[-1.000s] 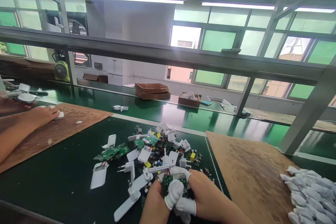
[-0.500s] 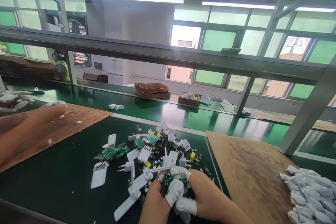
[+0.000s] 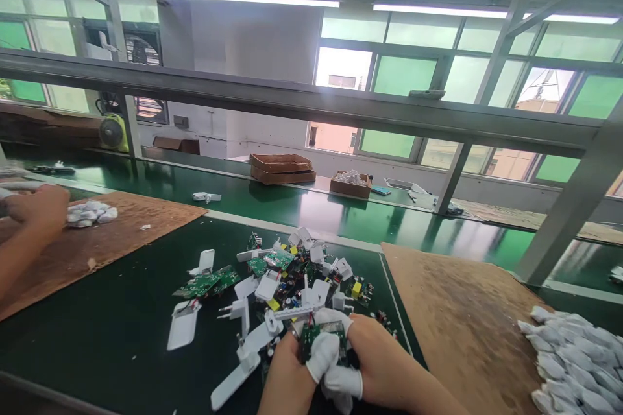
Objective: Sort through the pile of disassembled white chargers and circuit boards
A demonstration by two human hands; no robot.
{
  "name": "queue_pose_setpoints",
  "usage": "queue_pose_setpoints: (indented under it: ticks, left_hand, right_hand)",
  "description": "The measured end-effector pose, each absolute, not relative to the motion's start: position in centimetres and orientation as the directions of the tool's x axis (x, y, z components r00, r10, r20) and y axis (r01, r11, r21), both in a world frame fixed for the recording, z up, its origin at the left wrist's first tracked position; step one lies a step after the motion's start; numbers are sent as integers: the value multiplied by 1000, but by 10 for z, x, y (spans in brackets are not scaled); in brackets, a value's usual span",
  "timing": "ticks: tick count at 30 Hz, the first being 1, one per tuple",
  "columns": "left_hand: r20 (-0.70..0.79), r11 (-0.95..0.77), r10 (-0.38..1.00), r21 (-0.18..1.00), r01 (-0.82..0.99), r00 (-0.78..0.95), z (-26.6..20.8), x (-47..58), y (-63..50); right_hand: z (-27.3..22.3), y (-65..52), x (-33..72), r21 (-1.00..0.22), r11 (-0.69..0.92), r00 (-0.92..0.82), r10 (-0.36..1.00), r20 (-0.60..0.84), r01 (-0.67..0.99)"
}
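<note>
Head view, looking forward and down at a dark green bench (image 3: 121, 324). Left hand (image 3: 287, 376) and right hand (image 3: 384, 363), both with white cloth cots on the fingertips (image 3: 322, 351), are pressed together at the lower centre, jointly clamped on a small green circuit board (image 3: 311, 336) held just above the bench's near edge. Just beyond the hands lies a scattered pile of white plastic charger shells and green boards (image 3: 287, 272). One flat white plastic cover (image 3: 182, 332) lies apart to the left of the pile. A brown fibreboard sheet (image 3: 457, 318) lies to the right, bearing a heap of white finger cots (image 3: 574, 356) at its right edge. At far left, a co-worker's hand (image 3: 36, 211) rests on a second brown sheet (image 3: 111, 233).
</note>
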State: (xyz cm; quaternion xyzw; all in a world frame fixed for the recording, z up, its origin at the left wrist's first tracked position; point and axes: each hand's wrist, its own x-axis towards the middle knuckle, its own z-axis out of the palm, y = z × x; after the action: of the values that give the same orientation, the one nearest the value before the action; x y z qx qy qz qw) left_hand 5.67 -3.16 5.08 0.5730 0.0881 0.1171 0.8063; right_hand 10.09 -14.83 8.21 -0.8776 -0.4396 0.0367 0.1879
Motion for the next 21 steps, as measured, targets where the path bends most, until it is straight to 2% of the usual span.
queue_pose_setpoints:
  ticks: [8, 21]
  left_hand:
    - [22, 333, 307, 934, -129, 951, 48, 59, -33]
    - [-6, 311, 340, 945, -106, 940, 49, 57, -33]
  right_hand:
    - [77, -149, 102, -310, -534, 597, 786, 162, 787]
    - [74, -150, 103, -350, -496, 581, 787, 206, 795]
